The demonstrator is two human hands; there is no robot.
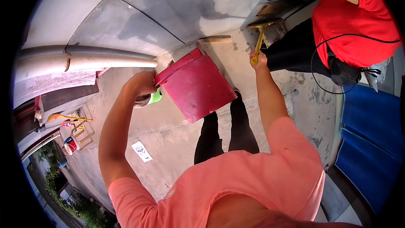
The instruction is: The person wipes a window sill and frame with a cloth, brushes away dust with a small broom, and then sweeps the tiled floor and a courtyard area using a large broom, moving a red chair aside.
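Observation:
My left hand (141, 84) grips the edge of a red wooden box or stool (201, 87), whose broad flat side faces up in front of my legs. A grey cloth or glove and a light green object (155, 97) show just below that hand; whether the hand touches them I cannot tell. In my right hand (258, 60) is the handle of a yellow tool (260, 39), its crosswise head near the foot of the grey wall. What kind of tool it is cannot be told for sure.
A person in a red shirt (351, 28) stands close at the right, a black cable looping beside them. Short wooden pieces (216, 39) lie by the wall. Pipes (120, 61) run along the left. A printed sheet (141, 151) lies on the concrete floor; a blue curtain (370, 110) hangs right.

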